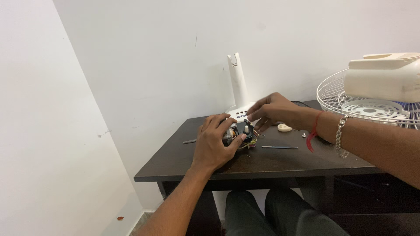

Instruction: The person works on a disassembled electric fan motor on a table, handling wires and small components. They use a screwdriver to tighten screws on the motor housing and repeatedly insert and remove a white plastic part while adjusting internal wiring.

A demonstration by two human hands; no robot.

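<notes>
A small fan motor point(244, 133) with coloured wires lies on the dark wooden table point(280, 164). My left hand point(214, 142) wraps over its left side and grips it. My right hand point(273, 111) reaches in from the right, fingers bent down at the motor's top and wires; a red thread and a metal bracelet sit on that wrist. Behind the hands stands a white fan base with an upright neck point(238, 83).
A white wire fan guard point(363, 102) with a cream plastic housing point(385, 76) on it rests at the table's right. A thin metal tool point(280, 147), a small cream cap point(285, 127), a screw point(304, 134) and a dark bit point(189, 141) lie on the table. Walls close in behind and left.
</notes>
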